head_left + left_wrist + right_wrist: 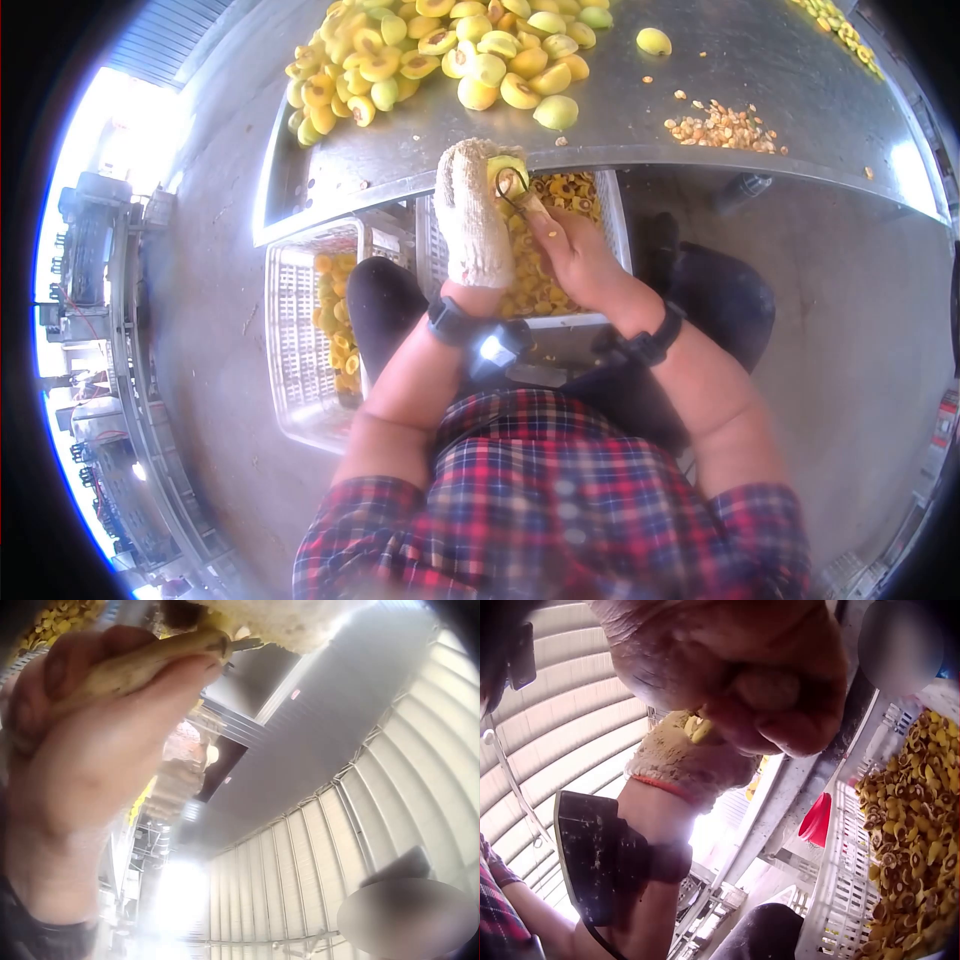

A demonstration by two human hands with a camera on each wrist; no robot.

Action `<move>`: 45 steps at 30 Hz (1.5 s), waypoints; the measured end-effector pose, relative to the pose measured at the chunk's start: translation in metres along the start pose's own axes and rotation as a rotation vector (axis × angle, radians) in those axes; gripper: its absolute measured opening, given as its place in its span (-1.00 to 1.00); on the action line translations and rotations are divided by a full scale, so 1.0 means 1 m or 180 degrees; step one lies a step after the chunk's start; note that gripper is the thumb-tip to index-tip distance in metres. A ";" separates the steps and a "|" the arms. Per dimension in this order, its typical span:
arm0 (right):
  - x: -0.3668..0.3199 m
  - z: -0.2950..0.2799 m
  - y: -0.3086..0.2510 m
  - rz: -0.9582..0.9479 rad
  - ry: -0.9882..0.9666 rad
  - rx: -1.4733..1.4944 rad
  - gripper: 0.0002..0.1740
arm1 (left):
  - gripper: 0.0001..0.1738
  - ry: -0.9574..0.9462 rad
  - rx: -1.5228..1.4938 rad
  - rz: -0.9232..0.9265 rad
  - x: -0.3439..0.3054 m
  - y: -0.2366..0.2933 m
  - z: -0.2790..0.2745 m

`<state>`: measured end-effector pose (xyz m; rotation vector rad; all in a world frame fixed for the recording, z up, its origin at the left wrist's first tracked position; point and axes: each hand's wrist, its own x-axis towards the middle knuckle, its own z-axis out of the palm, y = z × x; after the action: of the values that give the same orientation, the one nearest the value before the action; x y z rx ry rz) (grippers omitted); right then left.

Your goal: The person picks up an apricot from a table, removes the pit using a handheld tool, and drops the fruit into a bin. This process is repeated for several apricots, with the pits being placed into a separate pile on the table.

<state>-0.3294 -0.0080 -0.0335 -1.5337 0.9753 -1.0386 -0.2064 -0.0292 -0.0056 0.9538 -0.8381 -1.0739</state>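
Note:
My left hand [467, 215], in a cream knitted glove, holds a yellow-green fruit half [507, 163], peach-like, over the front edge of the metal table. The bare right hand [582, 258] grips the wooden handle [154, 666] of a pitting tool with a dark wire loop [503, 192]. That loop lies against the fruit's cut face in the head view. In the left wrist view, the right thumb presses along the handle. Seen from the right wrist, the glove [690, 761] is partly behind the right hand's curled fingers, and a sliver of fruit shows.
A heap of fruit halves [480, 65] covers the metal table's [610, 110] far side. Small pit pieces [725, 128] lie at right. Below the hands stands a white crate [847, 874] of pitted-looking halves; another crate [290, 340] is at left. My knees flank the middle crate.

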 end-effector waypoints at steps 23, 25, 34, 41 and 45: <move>-0.006 -0.005 -0.008 0.1441 -0.0717 0.1512 -0.39 | -0.78 -0.0150 0.0244 -0.0425 0.011 0.001 0.000; -0.006 -0.007 -0.013 0.1797 -0.0714 0.1664 -0.38 | -0.77 -0.0044 0.0484 -0.0036 0.008 -0.005 0.003; -0.005 -0.016 -0.015 0.2510 -0.0961 0.2258 -0.36 | -0.74 -0.0743 0.0168 -0.0159 0.014 -0.008 -0.005; -0.007 -0.011 -0.007 0.2477 -0.0938 0.1792 -0.35 | -0.72 -0.0881 0.0708 -0.0263 0.016 -0.002 -0.003; -0.006 -0.013 -0.004 0.2783 -0.1516 0.3444 -0.35 | -0.70 -0.1151 0.0584 -0.0528 0.020 0.004 -0.007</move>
<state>-0.3431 -0.0055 -0.0284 -0.3179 0.4720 -0.3674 -0.1938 -0.0460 -0.0021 1.0101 -1.1854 -1.3549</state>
